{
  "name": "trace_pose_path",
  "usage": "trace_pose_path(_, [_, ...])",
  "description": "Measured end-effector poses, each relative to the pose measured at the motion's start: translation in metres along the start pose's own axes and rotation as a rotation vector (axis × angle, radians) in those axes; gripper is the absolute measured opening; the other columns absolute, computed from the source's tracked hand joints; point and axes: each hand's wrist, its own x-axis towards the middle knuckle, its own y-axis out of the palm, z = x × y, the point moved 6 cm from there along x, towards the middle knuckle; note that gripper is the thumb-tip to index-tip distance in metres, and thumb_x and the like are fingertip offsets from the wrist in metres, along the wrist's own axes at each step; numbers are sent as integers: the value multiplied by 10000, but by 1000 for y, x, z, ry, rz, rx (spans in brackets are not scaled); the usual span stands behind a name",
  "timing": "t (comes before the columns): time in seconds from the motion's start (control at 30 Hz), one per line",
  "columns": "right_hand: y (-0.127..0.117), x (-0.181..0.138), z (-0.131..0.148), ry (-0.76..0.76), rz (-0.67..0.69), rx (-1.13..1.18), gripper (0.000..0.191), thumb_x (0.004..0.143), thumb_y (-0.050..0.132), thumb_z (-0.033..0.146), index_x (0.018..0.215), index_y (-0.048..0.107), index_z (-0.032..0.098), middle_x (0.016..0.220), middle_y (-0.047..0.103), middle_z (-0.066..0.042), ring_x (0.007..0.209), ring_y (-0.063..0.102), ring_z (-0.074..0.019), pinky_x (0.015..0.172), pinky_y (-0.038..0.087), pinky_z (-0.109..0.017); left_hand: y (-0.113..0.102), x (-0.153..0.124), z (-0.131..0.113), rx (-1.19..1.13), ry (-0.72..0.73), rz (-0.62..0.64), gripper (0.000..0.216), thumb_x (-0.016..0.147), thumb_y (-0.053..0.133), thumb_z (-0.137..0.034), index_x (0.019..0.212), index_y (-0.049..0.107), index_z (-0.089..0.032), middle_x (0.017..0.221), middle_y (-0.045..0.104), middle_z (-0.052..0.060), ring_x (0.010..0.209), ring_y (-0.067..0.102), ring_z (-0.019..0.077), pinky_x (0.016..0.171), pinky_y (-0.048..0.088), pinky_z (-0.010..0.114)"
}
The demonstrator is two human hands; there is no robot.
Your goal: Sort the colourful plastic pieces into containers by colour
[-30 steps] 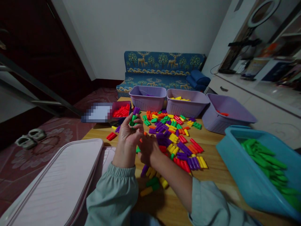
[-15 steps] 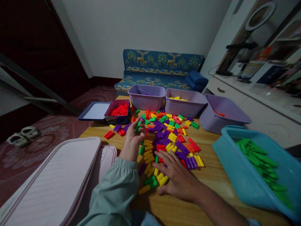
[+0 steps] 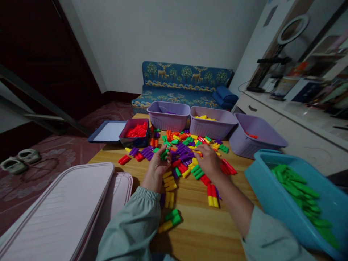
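Observation:
My left hand point(image 3: 157, 165), palm turned up, is curled around several green plastic blocks point(image 3: 164, 155) at the left of a mixed pile. My right hand point(image 3: 208, 161) reaches over the pile's right part, its fingers pinched on a small orange plastic block point(image 3: 199, 153); whether that block is lifted I cannot tell. Between the hands lie finger-shaped blocks in purple point(image 3: 182, 149), red, yellow and green, many joined in rows. Nearer to me are a yellow group point(image 3: 169, 200), a green and yellow group point(image 3: 171, 220) and a red and yellow group point(image 3: 212, 195).
Lilac bins with purple point(image 3: 168, 121), yellow point(image 3: 212, 127) and orange blocks point(image 3: 255, 141) line the table's far side. A teal bin point(image 3: 268, 185) of green blocks stands right. At left are a box of red blocks point(image 3: 133, 142) and stacked pale lids point(image 3: 62, 206).
My right hand has moved forward from the near blocks onto the pile, its fingers drawing together. Several near blocks have shifted, baring more tabletop. My left hand still holds green blocks.

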Motion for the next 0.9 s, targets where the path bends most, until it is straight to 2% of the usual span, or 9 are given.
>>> trace_pose_path(0.07, [-6,22,-32,170,-88,-119,245,866,530,301,1014,692,192,1160,624,-94,1105,512,-250,963,380,-387,-1,0,0,6,11,-3,93,911,519,-148,827,557,-132,637,577,6,443,516,44,346,367,90])
trace_pose_path(0.13, [-10,38,-64,354,-114,-204,316,857,527,363,1076,681,195,1218,602,-106,1139,483,-285,974,358,-428,-2,1,0,5,20,-7,90,909,520,-143,826,554,-132,650,589,8,440,513,41,345,367,91])
trace_pose_path(0.27, [-4,51,-113,601,3,-282,493,849,486,541,1165,657,203,1270,582,-131,1184,464,-350,977,339,-512,-3,3,1,1,18,1,72,896,538,-128,824,546,-132,664,599,8,438,514,38,343,360,91])
trace_pose_path(0.4, [8,52,-130,641,145,-283,630,855,394,644,1256,618,213,1307,561,-159,1198,487,-345,964,353,-509,-3,3,2,-6,8,12,88,903,529,-133,816,541,-131,646,590,3,435,514,39,341,356,90])
trace_pose_path(0.53, [-2,52,-125,673,83,-334,671,892,277,649,1071,729,187,1087,671,-194,1066,577,-333,909,374,-479,-2,3,2,-11,12,5,79,897,536,-127,818,543,-135,644,591,5,442,520,42,342,360,91])
trace_pose_path(0.6, [-9,57,-112,640,9,-380,694,923,225,607,996,752,162,987,695,-204,1026,585,-327,901,369,-464,-3,4,2,-15,12,0,80,889,549,-125,810,537,-135,648,591,4,440,515,38,335,349,89])
trace_pose_path(0.67, [-7,68,-91,490,-16,-388,638,947,240,531,987,749,149,990,699,-190,1010,578,-299,895,375,-419,-3,4,3,-18,7,-6,86,887,552,-126,803,532,-134,644,589,1,437,514,37,330,340,88])
trace_pose_path(0.8, [24,94,-36,62,90,-297,393,934,371,320,1004,720,153,1080,684,-119,1051,544,-235,905,391,-318,-4,4,2,-19,9,2,84,894,541,-132,810,543,-133,634,583,0,440,522,43,341,360,95])
trace_pose_path(0.9, [53,111,-10,-49,186,-271,372,914,386,218,1172,647,156,1198,634,-106,1092,549,-220,911,405,-303,-4,4,2,-30,8,0,92,903,531,-139,814,551,-130,644,594,6,440,525,44,342,368,97])
